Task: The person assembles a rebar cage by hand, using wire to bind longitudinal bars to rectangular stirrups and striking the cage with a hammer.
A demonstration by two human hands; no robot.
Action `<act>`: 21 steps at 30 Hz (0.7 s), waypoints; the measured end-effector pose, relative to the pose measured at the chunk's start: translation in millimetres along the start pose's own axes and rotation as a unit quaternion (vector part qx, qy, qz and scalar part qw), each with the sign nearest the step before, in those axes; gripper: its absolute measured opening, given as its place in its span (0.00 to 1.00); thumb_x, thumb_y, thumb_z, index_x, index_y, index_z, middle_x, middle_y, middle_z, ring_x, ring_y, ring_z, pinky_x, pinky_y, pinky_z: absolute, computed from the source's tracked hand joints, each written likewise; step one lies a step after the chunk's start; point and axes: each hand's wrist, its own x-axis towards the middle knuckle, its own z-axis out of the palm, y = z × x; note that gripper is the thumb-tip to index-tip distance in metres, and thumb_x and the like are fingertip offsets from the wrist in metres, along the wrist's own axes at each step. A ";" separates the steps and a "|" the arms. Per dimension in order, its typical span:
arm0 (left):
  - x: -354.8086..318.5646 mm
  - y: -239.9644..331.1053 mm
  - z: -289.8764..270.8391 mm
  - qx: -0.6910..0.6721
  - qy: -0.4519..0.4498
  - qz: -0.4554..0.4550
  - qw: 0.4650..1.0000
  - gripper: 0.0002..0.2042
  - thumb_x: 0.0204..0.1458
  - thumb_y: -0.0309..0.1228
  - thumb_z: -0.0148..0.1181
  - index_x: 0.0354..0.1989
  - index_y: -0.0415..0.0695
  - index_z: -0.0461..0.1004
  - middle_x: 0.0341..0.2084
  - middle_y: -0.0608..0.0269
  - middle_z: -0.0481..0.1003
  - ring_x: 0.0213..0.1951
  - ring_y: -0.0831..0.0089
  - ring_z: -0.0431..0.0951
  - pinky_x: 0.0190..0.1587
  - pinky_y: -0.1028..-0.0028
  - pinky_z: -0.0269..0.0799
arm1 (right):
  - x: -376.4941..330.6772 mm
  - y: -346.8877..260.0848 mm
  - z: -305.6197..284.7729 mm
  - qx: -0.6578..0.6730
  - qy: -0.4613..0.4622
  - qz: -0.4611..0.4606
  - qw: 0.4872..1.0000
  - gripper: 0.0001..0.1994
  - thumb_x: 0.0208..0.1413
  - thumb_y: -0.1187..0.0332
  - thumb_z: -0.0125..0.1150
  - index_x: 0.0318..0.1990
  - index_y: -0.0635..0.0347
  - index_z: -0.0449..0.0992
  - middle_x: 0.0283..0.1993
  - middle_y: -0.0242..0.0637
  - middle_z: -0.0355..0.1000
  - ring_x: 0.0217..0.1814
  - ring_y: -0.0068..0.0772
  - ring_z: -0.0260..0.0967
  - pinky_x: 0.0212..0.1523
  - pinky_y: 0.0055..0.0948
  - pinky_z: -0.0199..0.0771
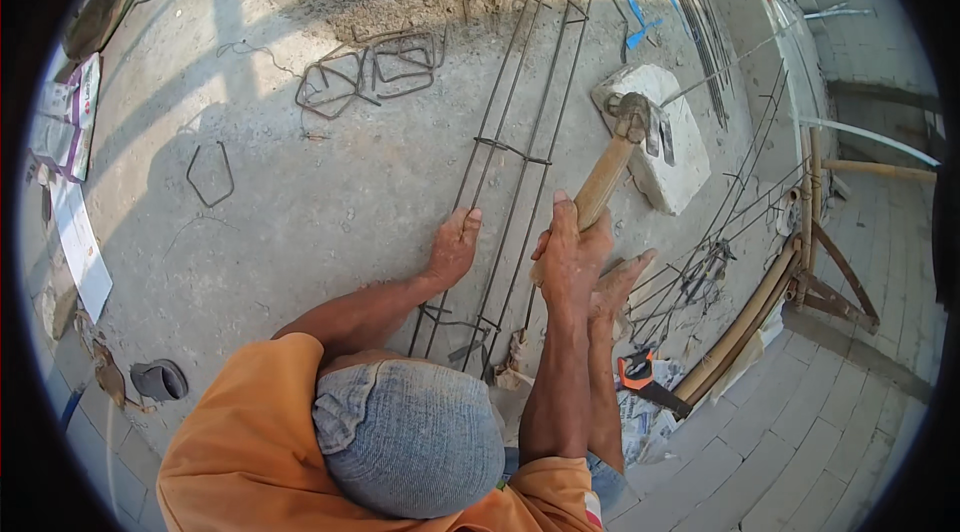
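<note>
A: Head view. Where is the steel cage (522, 154), and what holds it?

B: Lengthwise on the concrete floor (290, 242), between the two arms. The left hand (455, 247) is closed on its left-side bars, presumably to steady it. Exactly which bar sits in the fingers, I cannot tell.

A: Right hand (575, 257)?

B: Wrapped round the lower handle of a hammer (608, 175), thumb lying along the wood. That low grip likely keeps the head clear and gives leverage. The head lies over the white block (683, 167); from above, contact is uncertain.

A: And the bent steel rings (358, 75)?

B: In an overlapping group left of the cage, apart from it; perhaps laid there to keep the bars uncluttered.

A: Cage appearance?

B: Long, thin, dark rods, roughly parallel, crossed at intervals by bent ties. Surface dull, without shine. The middle tie sits slightly aslant. Near end runs toward the denim cap (410, 437), partly obscured.
</note>
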 end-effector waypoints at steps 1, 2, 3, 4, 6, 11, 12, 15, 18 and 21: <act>22.1 -1.7 0.5 -0.008 -0.004 -0.001 1.000 0.19 0.64 0.43 0.45 0.29 0.37 0.65 0.17 0.58 0.58 0.23 0.73 0.59 0.27 0.66 0.62 | 2.2 -15.9 -11.5 -0.023 0.036 -0.036 0.998 0.11 0.59 0.67 0.57 0.33 0.63 0.62 0.18 0.29 0.60 0.11 0.18 0.57 0.11 0.22 0.57; 21.1 -3.5 -1.1 -0.025 -0.007 -0.006 1.000 0.20 0.64 0.44 0.45 0.27 0.38 0.64 0.17 0.59 0.58 0.23 0.73 0.59 0.27 0.67 0.61 | 1.6 -34.4 -23.8 0.003 0.049 -0.071 0.996 0.11 0.59 0.67 0.58 0.33 0.63 0.63 0.18 0.30 0.61 0.12 0.18 0.57 0.12 0.21 0.58; 9.4 -2.7 0.2 -0.023 -0.015 -0.018 0.999 0.20 0.64 0.44 0.45 0.27 0.38 0.64 0.17 0.59 0.58 0.23 0.73 0.59 0.27 0.67 0.61 | -1.5 -52.0 -38.3 0.027 0.066 -0.103 0.992 0.11 0.58 0.68 0.59 0.34 0.63 0.63 0.18 0.30 0.61 0.12 0.18 0.58 0.12 0.21 0.59; 22.4 -3.4 -0.8 -0.004 -0.002 0.007 1.000 0.21 0.64 0.44 0.45 0.27 0.38 0.63 0.17 0.59 0.57 0.23 0.73 0.58 0.26 0.67 0.61 | -2.8 -71.2 -46.5 0.041 0.108 -0.155 0.981 0.10 0.59 0.69 0.57 0.33 0.64 0.64 0.18 0.31 0.61 0.13 0.18 0.58 0.13 0.21 0.60; 20.9 -6.1 -2.7 0.022 0.008 0.015 1.000 0.21 0.64 0.44 0.45 0.26 0.38 0.62 0.17 0.60 0.57 0.23 0.73 0.58 0.26 0.67 0.60 | -5.9 -114.2 -63.4 0.092 0.197 -0.269 0.938 0.10 0.58 0.67 0.58 0.33 0.63 0.65 0.19 0.32 0.61 0.13 0.20 0.59 0.13 0.22 0.60; 23.1 2.4 -0.4 -0.001 0.004 0.020 1.000 0.20 0.64 0.43 0.45 0.26 0.38 0.62 0.16 0.60 0.57 0.22 0.72 0.58 0.26 0.67 0.60 | 7.2 -141.2 -85.6 0.246 0.236 -0.395 0.853 0.16 0.59 0.58 0.54 0.29 0.63 0.65 0.21 0.34 0.62 0.17 0.26 0.62 0.21 0.31 0.68; 16.2 1.2 -2.7 -0.001 0.009 0.016 1.000 0.20 0.64 0.43 0.45 0.26 0.38 0.62 0.16 0.60 0.57 0.22 0.72 0.58 0.26 0.67 0.60 | 3.1 -108.8 -59.9 0.253 0.241 -0.353 0.868 0.18 0.60 0.55 0.50 0.28 0.63 0.65 0.22 0.35 0.63 0.18 0.27 0.63 0.24 0.33 0.70; 12.3 2.0 7.7 -0.001 0.004 0.013 1.000 0.21 0.64 0.47 0.43 0.31 0.38 0.66 0.17 0.47 0.64 0.22 0.52 0.65 0.29 0.57 0.63 | -8.2 50.4 2.1 -0.049 -0.040 0.043 0.997 0.16 0.53 0.63 0.56 0.38 0.72 0.67 0.21 0.37 0.65 0.15 0.32 0.63 0.16 0.34 0.66; 12.9 -7.4 11.6 -0.008 0.026 0.068 0.997 0.20 0.65 0.44 0.44 0.28 0.38 0.63 0.16 0.60 0.58 0.22 0.73 0.59 0.26 0.67 0.62 | 24.9 83.5 38.5 -0.017 -0.069 0.093 0.993 0.15 0.55 0.64 0.55 0.38 0.70 0.65 0.20 0.35 0.65 0.13 0.26 0.61 0.14 0.28 0.62; 15.9 10.9 -2.6 -0.027 -0.001 0.011 1.000 0.21 0.65 0.44 0.44 0.27 0.37 0.62 0.16 0.61 0.57 0.22 0.75 0.58 0.25 0.68 0.61 | -3.6 27.4 3.1 0.050 -0.022 0.025 0.998 0.12 0.57 0.66 0.56 0.36 0.67 0.64 0.20 0.32 0.62 0.13 0.21 0.59 0.13 0.26 0.61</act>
